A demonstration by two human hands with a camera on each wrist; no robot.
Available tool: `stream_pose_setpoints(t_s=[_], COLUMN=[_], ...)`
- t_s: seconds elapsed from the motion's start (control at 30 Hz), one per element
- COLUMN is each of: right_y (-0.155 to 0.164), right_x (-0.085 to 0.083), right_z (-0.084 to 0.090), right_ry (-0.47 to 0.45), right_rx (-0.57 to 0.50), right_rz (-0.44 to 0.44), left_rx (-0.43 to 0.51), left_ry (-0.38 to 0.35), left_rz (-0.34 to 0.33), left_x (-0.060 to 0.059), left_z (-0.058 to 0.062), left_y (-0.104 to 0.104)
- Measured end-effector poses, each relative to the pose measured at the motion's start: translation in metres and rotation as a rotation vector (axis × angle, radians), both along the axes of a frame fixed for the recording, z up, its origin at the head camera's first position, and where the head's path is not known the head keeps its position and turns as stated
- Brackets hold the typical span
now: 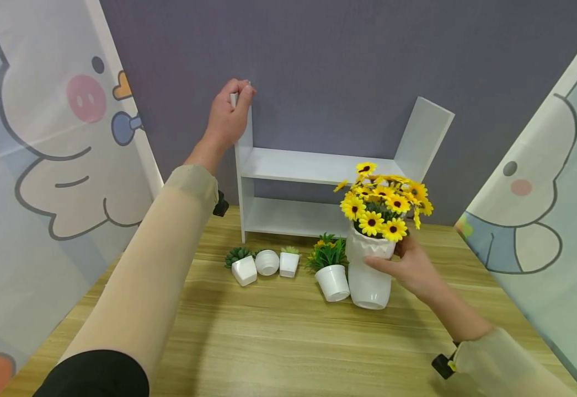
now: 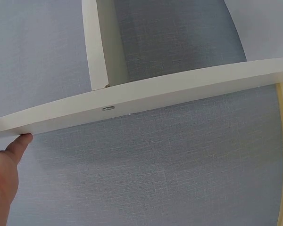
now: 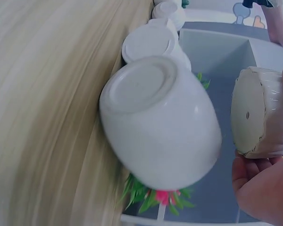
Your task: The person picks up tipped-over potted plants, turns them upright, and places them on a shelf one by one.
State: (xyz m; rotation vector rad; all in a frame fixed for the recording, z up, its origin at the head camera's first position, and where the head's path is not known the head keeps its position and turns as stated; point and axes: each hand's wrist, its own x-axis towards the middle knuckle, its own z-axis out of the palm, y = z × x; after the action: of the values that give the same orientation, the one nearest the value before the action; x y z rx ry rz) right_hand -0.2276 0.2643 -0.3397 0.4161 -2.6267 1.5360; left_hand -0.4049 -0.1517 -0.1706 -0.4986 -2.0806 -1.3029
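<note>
My left hand [image 1: 230, 113] grips the top of the left side panel of a white shelf [image 1: 298, 218]. In the left wrist view its thumb presses the panel [image 2: 146, 94], and most of its fingers are hidden. My right hand [image 1: 415, 270] holds a white ruffled flowerpot [image 1: 370, 248] of yellow daisy-like flowers [image 1: 383, 201], in front of the shelf's right side. In the right wrist view, the held pot's base shows a small hole. Close to it a rounded white pot [image 3: 165, 127] with pink flowers lies on its side.
On the wooden table [image 1: 258, 342], a white pot with a leafy plant [image 1: 333, 284] and several small potted succulents [image 1: 244, 270] lie tipped in front of the shelf. The shelf's right panel [image 1: 425, 135] leans outward. Cartoon-printed sheets [image 1: 70, 165] flank the table.
</note>
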Motion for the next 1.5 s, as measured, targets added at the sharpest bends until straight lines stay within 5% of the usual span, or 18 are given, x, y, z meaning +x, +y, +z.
stream_pose_setpoints(t_s=[0.27,0.93,1.5], right_y=[-0.021,-0.065,-0.098], right_x=[-0.008,-0.018,-0.037], right_z=[0.005,0.031,0.08], right_ry=[0.04,-0.062,-0.014], right_rx=[-0.049,-0.09,-0.136], right_rz=[0.071,0.077,0.037], left_rx=[0.001,0.032,0.034], left_ry=[0.014,0.049,0.034], left_rz=[-0.007,-0.033,-0.029], left_x=[0.0,-0.002,-0.002], left_z=[-0.001,-0.001,0.0], left_y=[0.0,0.002,0.003])
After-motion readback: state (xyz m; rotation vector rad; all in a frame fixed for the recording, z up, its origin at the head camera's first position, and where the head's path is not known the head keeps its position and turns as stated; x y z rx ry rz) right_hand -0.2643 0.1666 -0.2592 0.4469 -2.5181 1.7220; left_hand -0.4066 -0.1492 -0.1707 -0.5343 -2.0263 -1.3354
